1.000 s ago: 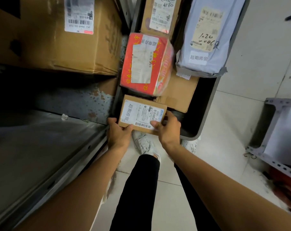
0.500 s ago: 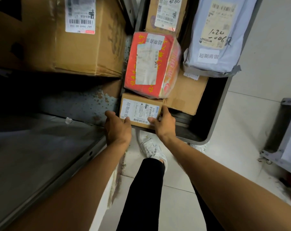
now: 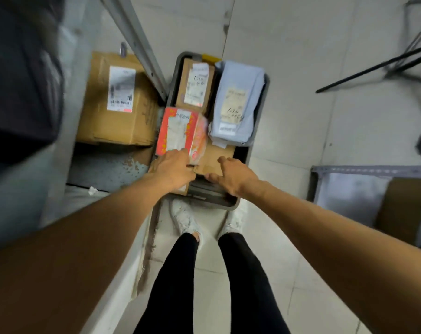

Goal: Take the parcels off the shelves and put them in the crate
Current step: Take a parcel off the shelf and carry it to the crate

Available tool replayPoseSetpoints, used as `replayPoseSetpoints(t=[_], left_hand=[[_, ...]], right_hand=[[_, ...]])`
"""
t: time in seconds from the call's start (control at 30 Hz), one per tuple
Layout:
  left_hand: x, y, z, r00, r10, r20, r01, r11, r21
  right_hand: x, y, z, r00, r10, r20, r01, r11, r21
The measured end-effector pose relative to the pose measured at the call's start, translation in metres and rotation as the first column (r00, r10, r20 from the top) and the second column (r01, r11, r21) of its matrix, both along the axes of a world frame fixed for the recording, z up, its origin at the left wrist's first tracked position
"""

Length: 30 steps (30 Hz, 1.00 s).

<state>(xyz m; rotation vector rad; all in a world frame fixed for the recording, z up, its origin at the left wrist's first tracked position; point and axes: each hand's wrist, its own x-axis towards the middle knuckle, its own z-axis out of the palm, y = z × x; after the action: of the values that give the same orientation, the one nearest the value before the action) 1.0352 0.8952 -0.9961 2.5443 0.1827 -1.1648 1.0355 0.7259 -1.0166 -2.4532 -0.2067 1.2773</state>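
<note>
I see the crate (image 3: 228, 205) lying near-to-far, holding red parcel (image 3: 175, 131) and grey bag (image 3: 238, 102). Right hand (image 3: 233, 175) spread loose; left hand (image 3: 174, 171) covers small box (image 3: 183, 188), grip unclear.

Matt cardboard box (image 3: 195, 85); plastic crate (image 3: 219, 204); rusty metal shelf (image 3: 108, 169)

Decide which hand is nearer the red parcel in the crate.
Left. The left hand reaches the red parcel's near edge, seemingly touching it; the right hand hovers apart to its right, over a brown box.
</note>
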Motion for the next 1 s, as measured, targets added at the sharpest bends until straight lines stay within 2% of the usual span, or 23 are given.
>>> replayPoseSetpoints(t=[0.1, 0.23, 0.37, 0.53, 0.77, 1.0], left_hand=[[0.029, -0.011, 0.073, 0.995, -0.099, 0.003, 0.099, 0.995, -0.016], [0.083, -0.033, 0.195, 0.958, -0.276, 0.073, 0.276, 0.961, 0.009], [0.140, -0.056, 0.326, 0.891, -0.379, 0.250, 0.370, 0.925, 0.083], [0.177, -0.079, 0.458, 0.832, -0.335, 0.442, 0.338, 0.938, 0.076], [0.178, -0.105, 0.542, 0.771, -0.308, 0.558, 0.322, 0.944, 0.077], [0.112, -0.088, 0.577, 0.774, -0.155, 0.614, 0.133, 0.988, 0.082]], right_hand=[[0.026, -0.015, 0.073, 0.985, 0.165, 0.048, -0.164, 0.986, -0.021], [0.066, -0.037, 0.191, 0.947, 0.272, 0.168, -0.251, 0.958, -0.139], [0.109, -0.057, 0.322, 0.886, 0.289, 0.363, -0.228, 0.953, -0.201], [0.135, -0.076, 0.468, 0.803, 0.271, 0.530, -0.176, 0.959, -0.223], [0.147, -0.106, 0.570, 0.748, 0.195, 0.634, -0.054, 0.971, -0.234], [0.123, -0.110, 0.602, 0.650, 0.336, 0.681, -0.186, 0.940, -0.286]])
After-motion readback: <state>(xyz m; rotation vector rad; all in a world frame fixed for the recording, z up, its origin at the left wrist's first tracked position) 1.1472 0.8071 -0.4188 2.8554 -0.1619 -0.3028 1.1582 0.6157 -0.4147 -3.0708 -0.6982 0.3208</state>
